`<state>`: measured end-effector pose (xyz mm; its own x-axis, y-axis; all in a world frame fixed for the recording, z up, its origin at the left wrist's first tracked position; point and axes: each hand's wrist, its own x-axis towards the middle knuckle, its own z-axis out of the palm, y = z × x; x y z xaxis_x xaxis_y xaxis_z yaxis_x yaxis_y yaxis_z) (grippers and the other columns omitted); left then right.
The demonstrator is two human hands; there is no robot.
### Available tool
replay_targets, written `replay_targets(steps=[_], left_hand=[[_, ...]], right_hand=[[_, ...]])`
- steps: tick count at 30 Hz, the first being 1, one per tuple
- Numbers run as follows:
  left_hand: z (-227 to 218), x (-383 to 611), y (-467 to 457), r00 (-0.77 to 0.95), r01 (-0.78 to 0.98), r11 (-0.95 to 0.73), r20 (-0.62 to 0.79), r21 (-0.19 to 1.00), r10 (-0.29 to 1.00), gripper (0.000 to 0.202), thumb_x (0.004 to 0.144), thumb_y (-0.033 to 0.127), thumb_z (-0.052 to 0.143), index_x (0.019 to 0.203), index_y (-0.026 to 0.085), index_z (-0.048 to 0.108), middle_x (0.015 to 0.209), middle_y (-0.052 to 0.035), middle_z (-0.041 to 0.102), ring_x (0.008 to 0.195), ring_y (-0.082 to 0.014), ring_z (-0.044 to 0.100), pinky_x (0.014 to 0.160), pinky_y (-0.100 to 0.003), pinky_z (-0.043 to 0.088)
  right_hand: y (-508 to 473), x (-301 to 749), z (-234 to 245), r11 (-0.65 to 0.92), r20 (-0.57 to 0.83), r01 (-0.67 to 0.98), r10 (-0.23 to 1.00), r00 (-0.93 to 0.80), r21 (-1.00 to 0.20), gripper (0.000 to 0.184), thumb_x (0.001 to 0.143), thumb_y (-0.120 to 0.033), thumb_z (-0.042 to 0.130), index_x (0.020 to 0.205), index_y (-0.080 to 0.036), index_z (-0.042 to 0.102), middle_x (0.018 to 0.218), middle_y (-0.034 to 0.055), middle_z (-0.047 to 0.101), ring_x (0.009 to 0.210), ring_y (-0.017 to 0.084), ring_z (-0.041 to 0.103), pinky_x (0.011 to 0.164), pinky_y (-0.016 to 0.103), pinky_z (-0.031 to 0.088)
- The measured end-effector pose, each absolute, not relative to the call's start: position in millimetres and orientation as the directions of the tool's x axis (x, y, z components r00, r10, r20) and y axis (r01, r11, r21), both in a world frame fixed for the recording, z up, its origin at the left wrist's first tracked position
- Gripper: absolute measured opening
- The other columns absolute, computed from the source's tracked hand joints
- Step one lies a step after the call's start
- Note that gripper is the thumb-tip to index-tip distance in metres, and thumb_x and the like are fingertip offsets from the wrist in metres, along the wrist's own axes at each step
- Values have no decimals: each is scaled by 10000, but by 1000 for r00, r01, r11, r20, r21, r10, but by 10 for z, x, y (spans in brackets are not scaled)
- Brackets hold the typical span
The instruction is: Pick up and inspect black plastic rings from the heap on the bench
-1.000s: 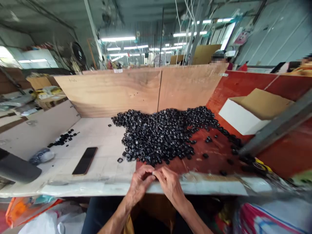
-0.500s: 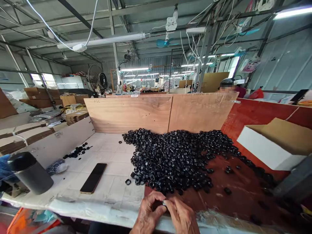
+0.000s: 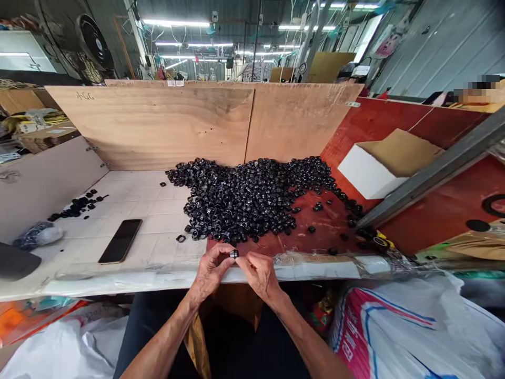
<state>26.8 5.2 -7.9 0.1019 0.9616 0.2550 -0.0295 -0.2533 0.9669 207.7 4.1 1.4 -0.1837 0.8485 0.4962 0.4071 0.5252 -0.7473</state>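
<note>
1. One dark cylinder is sitting at far left, cut off by the frame edge; one wrapped bundle is lying just behind it.
2. One small cluster of black bits is lying near the left wall; overlapping, no exact count.
3. One phone is lying flat, screen dark.
4. One loose ring is sitting just left of the big pile.
5. Left hand is pinching one small black piece between thumb and fingers; piece is sitting at the fingertips, at the table's front edge, in front of the pile.
6. One big pile of black rings is spreading mid-table; too many to count.
7. Right hand is curling its fingers, tips right by the piece's right end; can't tell if pinching it.
8. One open carton is sitting at right.
</note>
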Motion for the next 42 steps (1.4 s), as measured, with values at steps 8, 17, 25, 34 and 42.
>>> replay_targets(steps=[8,17,25,34,42], left_hand=[[-84,256,51,138,-28,-241,243,970,960,230,913,364,744,1065,192,722,1092,-78,710,1000,-216,689,922,-355,568],[-61,266,-263,118,78,-240,231,968,966,206,932,366,717,1068,213,741,1082,-66,741,1028,-225,701,953,-359,564],[-238,279,-551,25,139,-185,183,973,983,236,918,366,719,1094,208,723,1063,-74,769,1005,-249,741,921,-394,612],[139,-26,-524,465,473,-477,250,741,849,171,973,258,609,1115,238,702,1055,-79,752,966,-225,724,852,-336,597],[4,212,260,-62,806,-121,285,580,956,207,845,294,747,1010,188,680,981,-71,729,814,-237,717,768,-355,554]], right_hand=[[41,2067,50,459,432,326,888,-156,-826,157,979,-327,602,990,-209,706,866,50,722,765,185,672,708,281,544],[-220,2017,66,294,269,337,956,-120,-894,128,940,-289,585,906,-206,675,734,20,691,629,167,638,614,257,510],[-447,1897,-12,147,126,230,987,-104,-962,150,918,-322,553,895,-200,636,663,-7,644,538,144,601,570,250,484],[-387,1922,-56,-110,-146,206,975,-169,-972,215,895,-346,586,733,-205,594,547,-24,594,465,144,558,495,238,434],[443,2061,-170,457,484,628,863,-144,-630,337,835,-66,620,1137,-203,680,1048,95,659,918,236,672,834,337,565]])
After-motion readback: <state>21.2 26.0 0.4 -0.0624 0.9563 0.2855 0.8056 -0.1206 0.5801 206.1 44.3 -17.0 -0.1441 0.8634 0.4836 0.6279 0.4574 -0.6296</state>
